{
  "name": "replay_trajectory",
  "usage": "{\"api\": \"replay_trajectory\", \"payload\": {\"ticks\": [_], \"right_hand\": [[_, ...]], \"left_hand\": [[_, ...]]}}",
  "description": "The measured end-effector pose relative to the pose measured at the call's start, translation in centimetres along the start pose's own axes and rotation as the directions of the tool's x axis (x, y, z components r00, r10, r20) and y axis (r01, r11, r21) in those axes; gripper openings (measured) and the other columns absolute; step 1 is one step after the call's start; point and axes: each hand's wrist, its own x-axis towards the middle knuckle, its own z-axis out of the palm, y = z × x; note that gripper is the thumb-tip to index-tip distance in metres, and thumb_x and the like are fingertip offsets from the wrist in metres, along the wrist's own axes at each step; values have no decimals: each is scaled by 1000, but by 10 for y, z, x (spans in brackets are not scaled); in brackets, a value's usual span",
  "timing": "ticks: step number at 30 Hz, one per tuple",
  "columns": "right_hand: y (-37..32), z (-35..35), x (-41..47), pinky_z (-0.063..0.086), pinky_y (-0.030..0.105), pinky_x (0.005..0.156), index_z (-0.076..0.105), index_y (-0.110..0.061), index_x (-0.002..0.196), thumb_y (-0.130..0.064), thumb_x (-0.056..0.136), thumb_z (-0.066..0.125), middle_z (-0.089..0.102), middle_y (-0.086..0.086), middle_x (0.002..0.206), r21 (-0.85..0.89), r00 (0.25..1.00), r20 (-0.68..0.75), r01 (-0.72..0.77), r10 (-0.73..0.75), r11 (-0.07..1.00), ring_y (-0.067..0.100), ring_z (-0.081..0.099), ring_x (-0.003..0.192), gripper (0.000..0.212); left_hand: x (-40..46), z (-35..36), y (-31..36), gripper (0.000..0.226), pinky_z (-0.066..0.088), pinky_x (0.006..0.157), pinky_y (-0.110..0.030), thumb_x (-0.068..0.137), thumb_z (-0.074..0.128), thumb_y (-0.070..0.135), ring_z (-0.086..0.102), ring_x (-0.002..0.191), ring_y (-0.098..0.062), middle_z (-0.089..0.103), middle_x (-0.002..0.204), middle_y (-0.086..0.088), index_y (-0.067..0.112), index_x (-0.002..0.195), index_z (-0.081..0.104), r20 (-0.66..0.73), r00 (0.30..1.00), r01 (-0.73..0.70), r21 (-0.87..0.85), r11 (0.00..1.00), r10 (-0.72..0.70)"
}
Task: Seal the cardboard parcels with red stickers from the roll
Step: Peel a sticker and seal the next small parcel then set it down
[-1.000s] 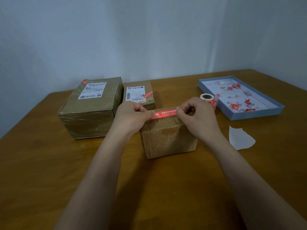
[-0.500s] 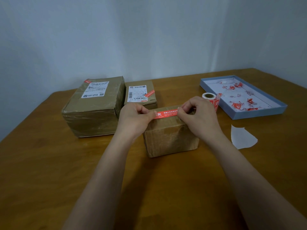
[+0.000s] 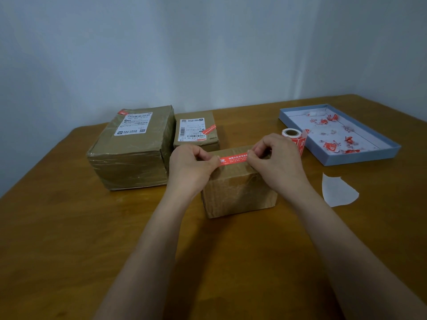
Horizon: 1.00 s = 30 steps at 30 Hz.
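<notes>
Pale blue-grey wall is filling the background, and the brown wooden tabletop point(image 3: 69, 239) is spreading out under everything I am doing. Well to the left of my fingers the large parcel point(image 3: 131, 148) is sitting with a white shipping label, barcode and QR code on top; its print is too small for me to read. Just beyond my left hand point(image 3: 190, 168) the small parcel point(image 3: 196, 131) is carrying its own barcoded label and a red seal already stuck on. Off to the right, the blue tray point(image 3: 360, 155) is holding torn red scraps.

Under my fingers the near parcel point(image 3: 238, 192) is waiting. I am pinching the red sticker point(image 3: 233, 159) taut between both hands, left fingers point(image 3: 209, 159) closed on one end and right hand point(image 3: 277, 162) closed on the other, over the top front edge. I cannot tell whether it is touching the cardboard yet. White Chinese characters are running along it, not legible to me.

I am judging the risks: lowering it crooked, trapping a crease, or letting the glue catch my fingertips and tear the strip.

The roll point(image 3: 292, 133) is standing just behind my right fingers, and a white backing scrap point(image 3: 338, 191) is lying to their right.
</notes>
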Motion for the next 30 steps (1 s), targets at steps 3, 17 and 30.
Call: {"api": "replay_trajectory", "payload": {"ticks": [3, 17, 30], "right_hand": [[-1, 0, 0, 51, 37, 81, 54, -22, 64, -19, 83, 69, 60, -3, 84, -5, 1000, 2, -4, 4, 1000, 17, 57, 88, 25], [-2, -2, 2, 41, 25, 85, 55, -25, 62, -28, 81, 73, 52, 0, 106, -51, 996, 10, -84, 85, 995, 12, 49, 103, 26], [8, -2, 5, 36, 12, 65, 50, -21, 97, -25, 87, 66, 48, -3, 106, -22, 998, 17, -64, 64, 998, 9, 48, 96, 19]], "left_hand": [[1, 2, -1, 12, 37, 41, -6, 83, 75, 21, 55, 55, -1, 61, 68, 9, 15, 74, 69, -44, 999, -18, 19, 1000, 19], [-2, 6, -1, 20, 41, 45, -6, 80, 78, 20, 56, 59, -2, 61, 68, 9, 18, 67, 63, -85, 994, -59, 48, 997, 63], [-1, 1, -7, 13, 42, 60, -18, 85, 73, 19, 52, 73, -5, 56, 86, 7, 18, 88, 60, -87, 994, -71, 10, 997, 72]]}}
